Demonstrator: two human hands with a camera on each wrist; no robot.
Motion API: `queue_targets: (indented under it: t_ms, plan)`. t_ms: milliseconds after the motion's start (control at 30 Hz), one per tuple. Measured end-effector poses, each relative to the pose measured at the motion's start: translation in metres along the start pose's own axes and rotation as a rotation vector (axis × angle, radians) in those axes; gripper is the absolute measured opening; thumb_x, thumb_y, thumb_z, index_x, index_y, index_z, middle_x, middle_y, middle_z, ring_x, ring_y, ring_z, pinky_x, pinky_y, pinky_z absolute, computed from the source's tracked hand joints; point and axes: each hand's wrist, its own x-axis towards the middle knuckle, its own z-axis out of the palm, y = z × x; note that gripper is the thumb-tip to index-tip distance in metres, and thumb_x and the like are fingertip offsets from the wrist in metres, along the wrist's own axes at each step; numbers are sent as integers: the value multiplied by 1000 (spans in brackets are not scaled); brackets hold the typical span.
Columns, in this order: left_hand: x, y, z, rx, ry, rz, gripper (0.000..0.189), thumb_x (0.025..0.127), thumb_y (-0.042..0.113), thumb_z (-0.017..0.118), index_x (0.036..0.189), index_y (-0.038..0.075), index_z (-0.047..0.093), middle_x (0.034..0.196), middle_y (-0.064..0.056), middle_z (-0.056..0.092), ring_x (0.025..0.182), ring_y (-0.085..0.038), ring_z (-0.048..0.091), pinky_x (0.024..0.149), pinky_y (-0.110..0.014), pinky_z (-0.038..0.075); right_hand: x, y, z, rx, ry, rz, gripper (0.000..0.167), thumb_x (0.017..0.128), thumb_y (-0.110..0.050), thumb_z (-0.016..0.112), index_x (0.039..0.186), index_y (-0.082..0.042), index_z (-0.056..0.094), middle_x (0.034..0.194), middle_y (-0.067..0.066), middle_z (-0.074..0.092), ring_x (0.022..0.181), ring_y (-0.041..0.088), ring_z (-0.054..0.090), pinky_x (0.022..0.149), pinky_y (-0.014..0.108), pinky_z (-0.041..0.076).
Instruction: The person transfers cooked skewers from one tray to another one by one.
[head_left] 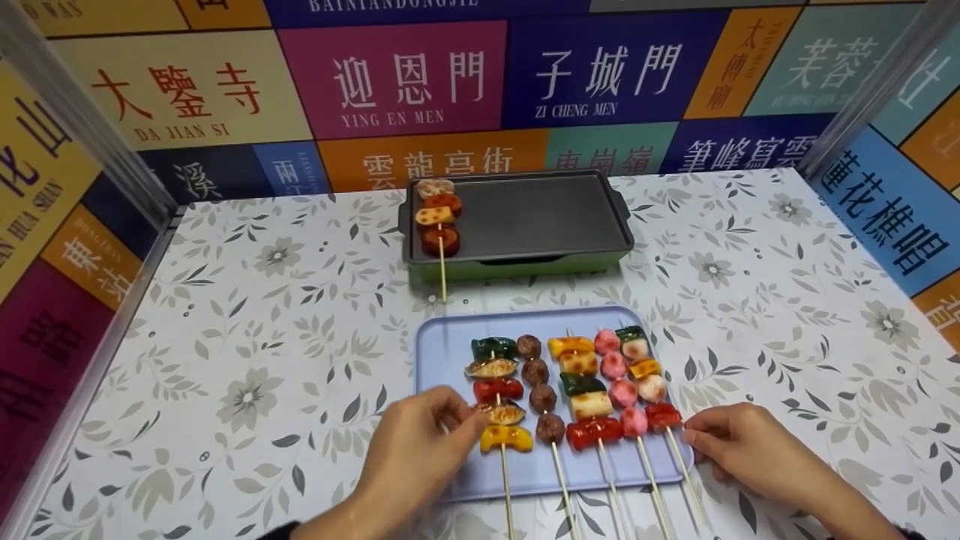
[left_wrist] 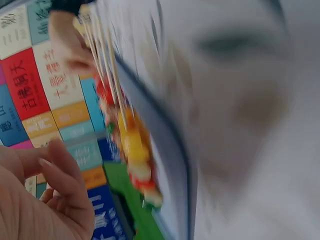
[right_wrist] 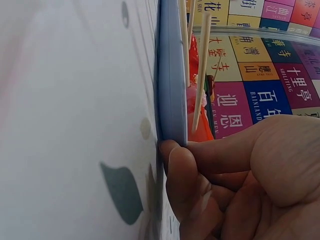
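Note:
A pale blue tray (head_left: 442, 337) bears several toy skewers side by side, their sticks hanging over its near edge. My right hand (head_left: 750, 442) pinches the tray's right rim between thumb and fingers, as the right wrist view shows at the tray edge (right_wrist: 172, 100). My left hand (head_left: 427, 442) hovers over the tray's left side, beside the leftmost skewer (head_left: 499, 389) of peppers and mushroom-like slices. In the left wrist view the left hand's fingers (left_wrist: 65, 185) curl loosely with nothing in them. Beside that skewer lies one of brown meatballs (head_left: 541, 397); pink balls (head_left: 622, 392) sit farther right.
Behind the tray stands a dark grill pan (head_left: 540, 214) on a green base, with one skewer (head_left: 437, 217) across its left end. The table (head_left: 277, 375) has a floral cover. Coloured panels (head_left: 412, 75) with Chinese lettering wall in the back and sides.

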Motion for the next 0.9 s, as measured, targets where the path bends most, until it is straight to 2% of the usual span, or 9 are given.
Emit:
queue_targets:
  t_ms: [133, 267, 333, 400, 533, 633, 733, 900]
  plan:
    - [20, 6, -5, 71, 79, 15, 14, 94, 30, 76, 90, 18, 71, 76, 4, 66, 59, -15, 57, 49, -29, 48, 0, 0, -1, -6, 1, 3, 16, 103, -13, 66, 102, 0, 76, 70, 3, 64, 54, 12, 59, 50, 27, 50]
    - [46, 8, -13, 64, 151, -17, 28, 98, 42, 71, 109, 16, 71, 92, 1, 68, 72, -18, 60, 61, -35, 52, -1, 0, -1, -6, -2, 7, 16, 103, -13, 66, 103, 0, 76, 71, 3, 64, 55, 12, 59, 51, 27, 50]
    - [61, 8, -18, 18, 178, -47, 38, 101, 46, 65, 116, 12, 71, 94, -3, 68, 72, -19, 60, 64, -35, 52, 0, 0, -1, -7, 0, -3, 16, 102, -12, 66, 103, 0, 76, 71, 2, 64, 55, 12, 59, 51, 27, 50]
    - [77, 9, -22, -81, 194, -102, 44, 104, 49, 59, 116, 8, 71, 94, -6, 67, 71, -19, 59, 66, -35, 52, 0, 0, -1, -7, 4, -18, 15, 102, -12, 67, 102, 0, 76, 72, 2, 64, 55, 11, 59, 51, 26, 50]
    - [104, 9, -31, -310, 167, -261, 59, 105, 57, 49, 116, 3, 70, 88, -9, 67, 66, -19, 59, 67, -35, 49, 0, 0, 0, -11, 9, -33, 15, 102, -12, 67, 102, 0, 76, 72, 2, 64, 55, 9, 58, 51, 26, 50]
    - [118, 9, -37, -402, 116, -356, 67, 103, 64, 44, 118, 3, 68, 89, -9, 69, 62, -19, 62, 62, -34, 49, 0, 0, 0, -4, 1, -23, 15, 102, -12, 67, 101, 0, 76, 72, 2, 64, 55, 10, 58, 50, 26, 50]
    - [128, 9, -41, -484, 60, -390, 71, 103, 66, 42, 125, 2, 64, 97, -12, 72, 65, -22, 66, 59, -33, 51, -1, 0, -1, 5, -4, -13, 15, 103, -13, 66, 101, -1, 75, 72, 3, 64, 55, 11, 58, 50, 26, 50]
    - [142, 7, -45, -665, -9, -419, 79, 104, 66, 41, 144, -1, 52, 116, -19, 70, 79, -27, 69, 67, -34, 56, -1, 1, -1, 11, -3, -9, 15, 103, -13, 66, 101, -1, 75, 71, 3, 64, 55, 12, 58, 50, 27, 50]
